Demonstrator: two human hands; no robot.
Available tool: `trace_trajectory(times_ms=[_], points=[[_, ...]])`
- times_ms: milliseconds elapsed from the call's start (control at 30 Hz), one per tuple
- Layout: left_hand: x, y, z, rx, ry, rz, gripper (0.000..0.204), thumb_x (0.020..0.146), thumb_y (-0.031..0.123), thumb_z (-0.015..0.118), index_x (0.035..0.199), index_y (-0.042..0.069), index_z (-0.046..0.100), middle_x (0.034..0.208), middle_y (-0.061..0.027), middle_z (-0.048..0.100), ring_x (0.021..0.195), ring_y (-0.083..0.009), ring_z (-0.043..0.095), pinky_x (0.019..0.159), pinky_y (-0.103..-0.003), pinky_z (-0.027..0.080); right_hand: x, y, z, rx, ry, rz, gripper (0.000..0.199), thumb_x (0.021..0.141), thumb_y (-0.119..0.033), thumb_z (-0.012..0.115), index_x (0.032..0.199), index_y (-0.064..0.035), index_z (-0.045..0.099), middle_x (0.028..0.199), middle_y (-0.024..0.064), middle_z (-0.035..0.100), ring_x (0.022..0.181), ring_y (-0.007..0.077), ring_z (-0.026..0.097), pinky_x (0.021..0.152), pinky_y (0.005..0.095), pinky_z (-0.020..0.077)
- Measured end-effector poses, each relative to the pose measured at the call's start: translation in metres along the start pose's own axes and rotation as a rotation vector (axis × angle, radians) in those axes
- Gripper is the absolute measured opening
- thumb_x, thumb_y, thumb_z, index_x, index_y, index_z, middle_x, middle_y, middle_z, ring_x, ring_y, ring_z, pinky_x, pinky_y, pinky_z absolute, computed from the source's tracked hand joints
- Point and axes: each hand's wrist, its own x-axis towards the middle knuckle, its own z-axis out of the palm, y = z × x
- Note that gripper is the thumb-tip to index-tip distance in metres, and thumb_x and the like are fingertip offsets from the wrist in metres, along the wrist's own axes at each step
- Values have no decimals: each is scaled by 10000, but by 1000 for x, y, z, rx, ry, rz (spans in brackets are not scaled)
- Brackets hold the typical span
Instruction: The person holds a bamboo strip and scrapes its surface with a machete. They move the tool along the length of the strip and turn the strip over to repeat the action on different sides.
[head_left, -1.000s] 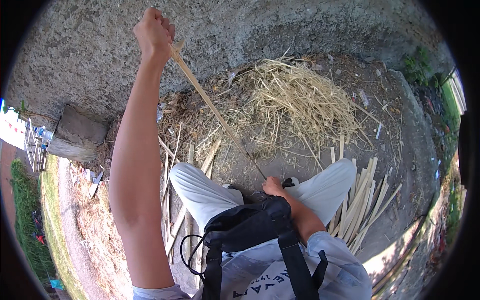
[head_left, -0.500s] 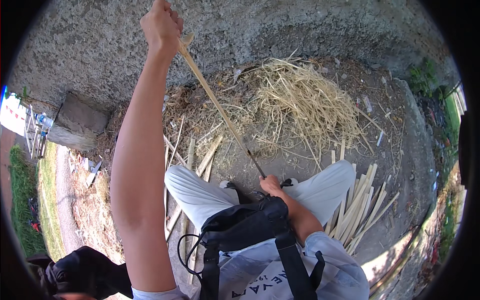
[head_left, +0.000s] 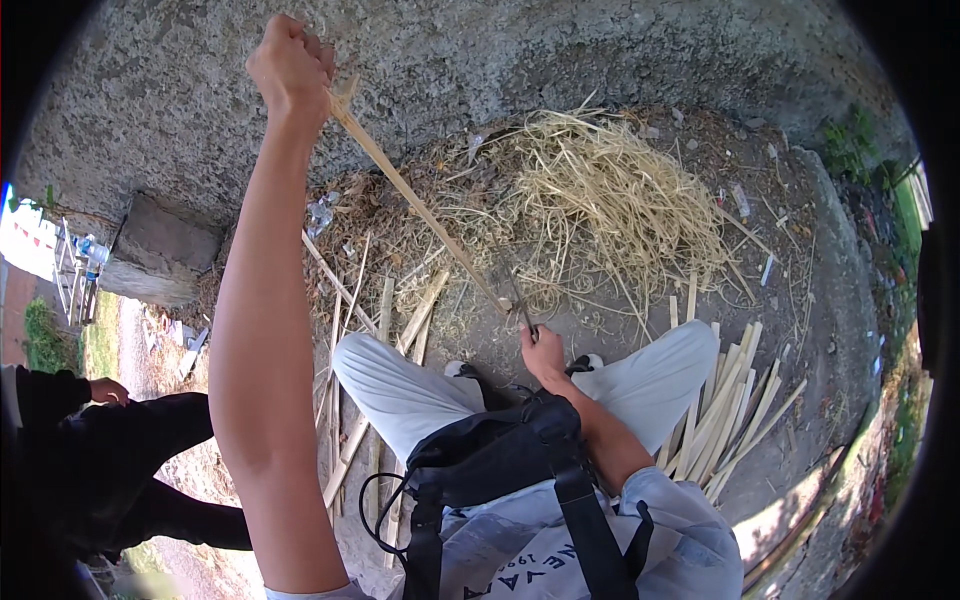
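Note:
My left hand (head_left: pixel 290 72) is raised far out at the upper left, its fingers closed round the upper end of a long pale bamboo strip (head_left: pixel 415 203). The strip slants down to the right, and a small jagged piece sticks out beside my fist. Between my knees, my right hand (head_left: pixel 543 352) grips a knife (head_left: pixel 527 318) by its dark handle. The blade points away from me and meets the strip's lower end; whether it is cutting into it cannot be made out.
A heap of pale shavings (head_left: pixel 625 195) lies ahead, before a rough wall (head_left: pixel 450 60). Split strips (head_left: pixel 725 400) lie by my right knee, and more strips (head_left: pixel 420 315) by my left. A concrete block (head_left: pixel 165 250) stands at left. Another person in dark clothes (head_left: pixel 150 440) is at lower left.
My left hand has shifted left and slightly nearer, the strip with it. The knife has turned from lying along the strip to pointing more straight ahead. The other person shows more at left.

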Motion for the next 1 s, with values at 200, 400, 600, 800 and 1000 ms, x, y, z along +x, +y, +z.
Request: trace_trajectory(times_ms=[200,400,600,800,1000], points=[[3,-2,11,-30,-40,-20,337,856,111,433,572,122,252,483,-19,242,385,-144,208,396,-308,208,32,98,27,-472,-238,131,323,822,-242,615,963,40,681,932,269,668,971,406,640,852,443,519],[4,0,-1,-10,-14,16,324,857,110,444,567,88,301,477,-22,248,384,-137,212,390,-316,223,36,81,33,-297,-277,201,285,814,-217,609,891,45,686,860,226,693,857,392,677,757,426,543],[2,2,22,34,-46,5,333,858,102,417,566,116,258,471,-17,233,379,-140,206,378,-311,213,38,51,18,624,-436,354,361,843,-282,652,691,43,610,621,132,610,497,236,561,488,396,434],[11,25,22,-40,-206,-127,297,826,110,426,557,101,301,452,-30,269,365,-138,230,373,-299,219,20,68,26,-78,-106,98,447,837,-368,636,886,75,667,845,273,664,851,439,640,762,470,505],[-4,11,9,-97,-242,-109,309,838,174,410,558,132,285,444,-18,266,363,-137,218,370,-301,222,45,90,39,-249,-57,52,454,864,-410,612,830,39,675,817,263,662,838,428,638,759,476,495]])
